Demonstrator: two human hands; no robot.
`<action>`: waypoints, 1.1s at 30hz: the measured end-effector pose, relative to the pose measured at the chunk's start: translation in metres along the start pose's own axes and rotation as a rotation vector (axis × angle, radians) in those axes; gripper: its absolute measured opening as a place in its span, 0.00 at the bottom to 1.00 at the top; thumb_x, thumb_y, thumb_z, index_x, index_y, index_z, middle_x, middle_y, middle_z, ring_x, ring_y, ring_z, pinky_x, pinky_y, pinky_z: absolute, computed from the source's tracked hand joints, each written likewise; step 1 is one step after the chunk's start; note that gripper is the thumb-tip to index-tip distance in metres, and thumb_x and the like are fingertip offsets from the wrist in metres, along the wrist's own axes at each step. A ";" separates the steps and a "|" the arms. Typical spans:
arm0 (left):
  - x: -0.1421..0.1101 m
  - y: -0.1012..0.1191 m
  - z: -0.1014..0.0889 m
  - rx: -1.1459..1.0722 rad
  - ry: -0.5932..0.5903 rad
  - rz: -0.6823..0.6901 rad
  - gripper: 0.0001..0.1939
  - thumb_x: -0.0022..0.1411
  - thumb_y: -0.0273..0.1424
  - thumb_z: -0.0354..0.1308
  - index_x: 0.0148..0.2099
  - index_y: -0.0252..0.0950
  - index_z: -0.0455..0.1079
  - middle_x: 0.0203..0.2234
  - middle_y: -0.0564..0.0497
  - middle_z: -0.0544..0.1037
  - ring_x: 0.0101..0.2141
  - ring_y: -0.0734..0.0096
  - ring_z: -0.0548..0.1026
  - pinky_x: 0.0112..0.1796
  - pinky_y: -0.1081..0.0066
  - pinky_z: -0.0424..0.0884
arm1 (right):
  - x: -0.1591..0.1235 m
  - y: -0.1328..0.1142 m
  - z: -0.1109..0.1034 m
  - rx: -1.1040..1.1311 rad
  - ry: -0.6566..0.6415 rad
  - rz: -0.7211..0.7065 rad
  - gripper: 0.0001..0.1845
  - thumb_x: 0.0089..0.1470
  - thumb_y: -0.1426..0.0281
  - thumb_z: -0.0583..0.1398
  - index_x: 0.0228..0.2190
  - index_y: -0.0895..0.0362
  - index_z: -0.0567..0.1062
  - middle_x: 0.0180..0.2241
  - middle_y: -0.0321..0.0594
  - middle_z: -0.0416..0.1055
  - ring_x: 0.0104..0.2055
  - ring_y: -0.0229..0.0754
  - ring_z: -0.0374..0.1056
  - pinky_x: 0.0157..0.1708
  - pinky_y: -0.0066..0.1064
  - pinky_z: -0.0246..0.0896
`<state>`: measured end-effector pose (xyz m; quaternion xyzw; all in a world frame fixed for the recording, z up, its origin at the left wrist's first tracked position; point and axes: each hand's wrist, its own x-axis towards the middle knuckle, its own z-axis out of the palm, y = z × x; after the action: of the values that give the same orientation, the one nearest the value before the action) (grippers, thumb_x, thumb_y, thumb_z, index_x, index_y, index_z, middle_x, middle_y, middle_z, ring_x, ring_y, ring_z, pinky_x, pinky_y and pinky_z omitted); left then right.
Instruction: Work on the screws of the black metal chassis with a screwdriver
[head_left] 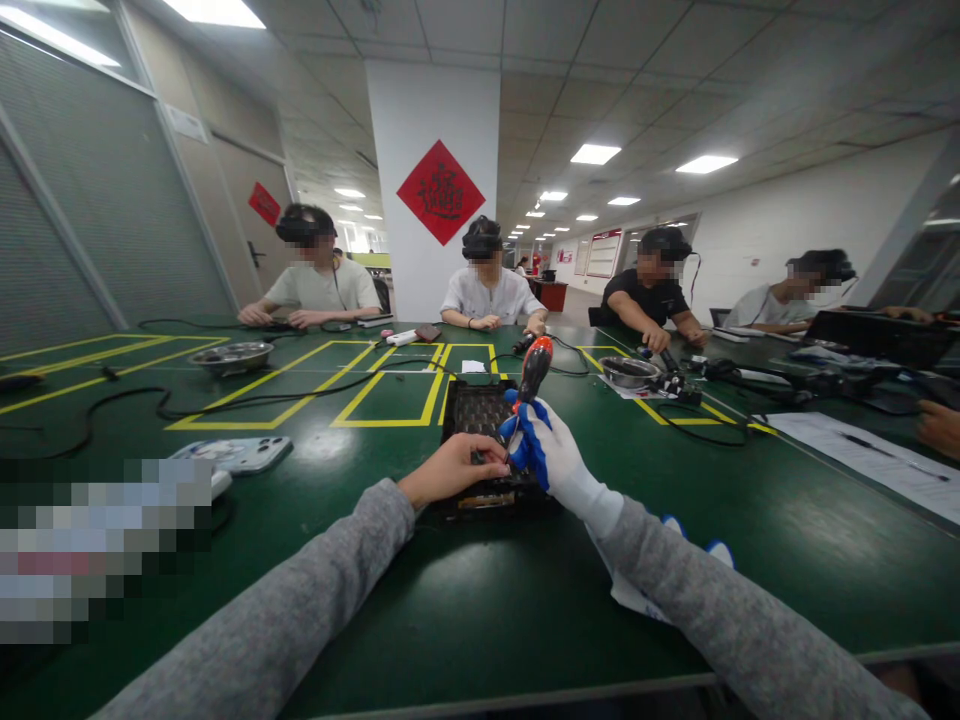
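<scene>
My right hand [553, 455], in a white glove with blue-coated fingers, is closed around a screwdriver [536, 368] with a black and red handle. The screwdriver stands nearly upright, handle up, its shaft leading down toward my other hand. My left hand [459, 466] is bare, with thumb and fingers pinched together near the screwdriver's lower end; whatever lies between them is too small to make out. Both hands are over an open black case [480, 503] with a bumpy dark inside. My hands hide part of its right side.
A spare white and blue glove [637, 590] lies by my right forearm. On the green table [337, 580] are a phone [251, 455], metal bowls [232, 357] [631, 372], a black cable [157, 395] and paper sheets [862, 455]. Several people wearing headsets sit across the table.
</scene>
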<state>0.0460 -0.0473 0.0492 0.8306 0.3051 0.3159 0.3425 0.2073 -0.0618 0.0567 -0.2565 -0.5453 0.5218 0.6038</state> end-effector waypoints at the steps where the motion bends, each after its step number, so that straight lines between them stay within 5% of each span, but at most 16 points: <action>1: 0.000 0.000 0.000 0.007 0.008 -0.007 0.14 0.51 0.37 0.58 0.34 0.29 0.71 0.27 0.49 0.75 0.29 0.72 0.71 0.35 0.72 0.66 | 0.000 0.000 0.000 -0.003 0.000 0.001 0.21 0.50 0.58 0.55 0.43 0.56 0.65 0.24 0.33 0.66 0.19 0.30 0.60 0.17 0.21 0.57; 10: -0.002 0.002 -0.002 0.037 -0.062 0.044 0.14 0.56 0.35 0.53 0.35 0.30 0.73 0.30 0.47 0.77 0.33 0.70 0.72 0.38 0.72 0.66 | 0.001 -0.002 0.000 -0.021 0.014 0.043 0.23 0.49 0.55 0.54 0.42 0.56 0.65 0.23 0.33 0.66 0.16 0.30 0.59 0.14 0.22 0.57; 18: 0.000 0.002 -0.001 0.033 0.029 -0.044 0.14 0.51 0.36 0.58 0.33 0.29 0.72 0.26 0.49 0.76 0.28 0.72 0.71 0.33 0.73 0.66 | 0.000 -0.002 0.002 -0.019 0.031 0.007 0.24 0.49 0.56 0.55 0.45 0.55 0.65 0.23 0.34 0.67 0.17 0.29 0.60 0.15 0.20 0.56; 33: 0.002 -0.001 -0.001 0.041 -0.001 -0.014 0.14 0.51 0.37 0.58 0.33 0.29 0.72 0.25 0.50 0.75 0.28 0.73 0.70 0.34 0.73 0.66 | 0.001 0.000 0.001 -0.024 0.035 -0.016 0.23 0.48 0.57 0.56 0.43 0.55 0.65 0.24 0.34 0.68 0.17 0.30 0.61 0.15 0.21 0.57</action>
<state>0.0464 -0.0456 0.0497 0.8354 0.3171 0.3066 0.3279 0.2061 -0.0610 0.0569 -0.2686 -0.5428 0.5058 0.6143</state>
